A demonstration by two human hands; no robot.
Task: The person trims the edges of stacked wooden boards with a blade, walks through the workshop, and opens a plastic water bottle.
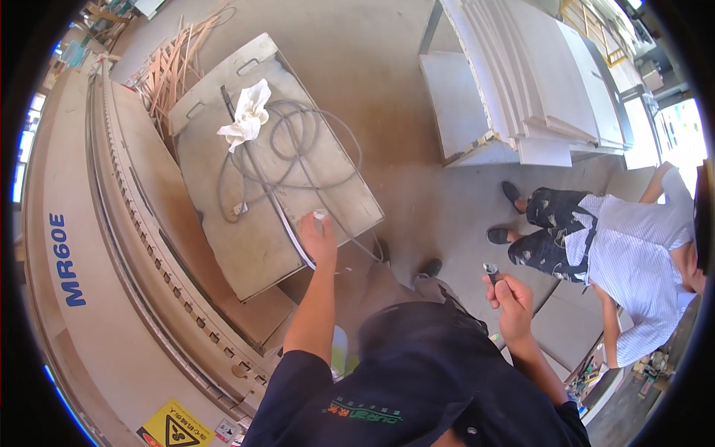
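Observation:
My left hand [319, 238] is closed at the near edge of a worn, pale tabletop [246, 257]. A small white piece [320, 214] shows at its fingertips; its kind is unclear. Beside that hand runs a long, narrow dark strip [262, 175], white toward its near end. A crumpled white cloth [248, 115] lies over the strip farther back. My right hand [514, 304], raised on the right, grips a small hand tool [489, 271] with a shiny metal head and dark handle. Its exact kind cannot be made out.
A grey cable [287, 134] lies coiled on the tabletop. Along the left stands a long beige machine [63, 179]. Thin wood offcuts [171, 67] are heaped at the far left. Stacked white panels [521, 74] occupy the far right; another person [633, 231] stands at the right.

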